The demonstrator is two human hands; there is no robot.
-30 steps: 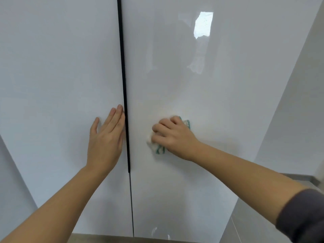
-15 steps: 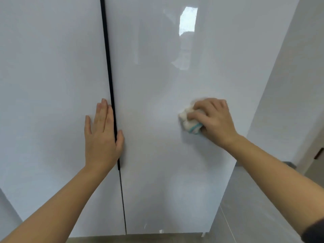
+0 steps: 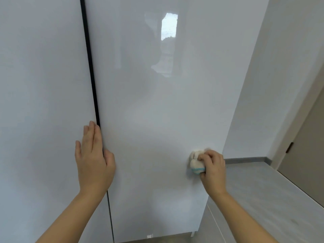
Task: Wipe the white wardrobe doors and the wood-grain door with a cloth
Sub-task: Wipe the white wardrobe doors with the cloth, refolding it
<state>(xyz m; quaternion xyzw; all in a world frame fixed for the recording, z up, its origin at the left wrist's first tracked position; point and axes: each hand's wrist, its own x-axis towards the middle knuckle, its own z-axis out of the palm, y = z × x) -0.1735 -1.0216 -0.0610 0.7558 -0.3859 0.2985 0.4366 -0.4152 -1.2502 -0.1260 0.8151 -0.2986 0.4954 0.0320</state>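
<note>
Two glossy white wardrobe doors fill the view, the left door [image 3: 40, 102] and the right door [image 3: 157, 111], split by a dark vertical gap [image 3: 90, 67]. My left hand [image 3: 93, 160] lies flat across that gap, fingers straight up, thumb on the right door. My right hand [image 3: 213, 170] grips a bunched white cloth with a teal edge [image 3: 196, 163] and presses it on the right door near its right edge. At the far right a strip of a brownish door [image 3: 305, 155] shows.
A white wall [image 3: 280, 67] stands right of the wardrobe. Below it runs a grey skirting strip [image 3: 245, 160] and light grey floor [image 3: 263, 199]. The brownish door has a pale frame [image 3: 298, 116] and a dark hinge [image 3: 289, 147].
My right hand has carried the cloth rightward across the right door, from beside the gap to near the door's right edge. My left hand stays pressed over the gap. The view shifted.
</note>
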